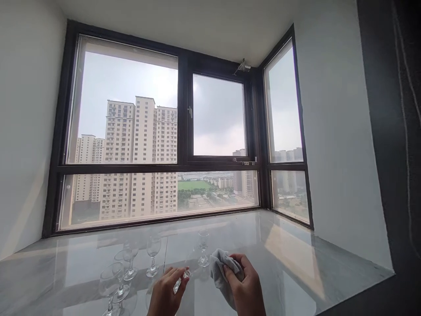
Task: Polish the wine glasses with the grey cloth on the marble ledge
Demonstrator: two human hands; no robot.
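My left hand (167, 292) is closed, its fingers pinched around a clear stemmed glass (187, 273); most of that glass is hidden by the fingers or hard to make out. A crumpled grey cloth (221, 267) is gripped between the thumb and fingers of my right hand (245, 283). The cloth hangs down beside the palm, apart from the glass. Just beyond my hands, a small stemmed glass (203, 259) stands upright on the glossy sill (237, 237). Left of my left hand are several more upright stemmed glasses, among them one wine glass (153, 250) and a nearer one (109, 281).
Behind the sill rises a dark-framed window (184, 166), with tall buildings outside. A side window (286, 131) meets it at the right corner. White walls (342, 145) enclose both sides, and the sill's front edge (358, 293) runs along the lower right.
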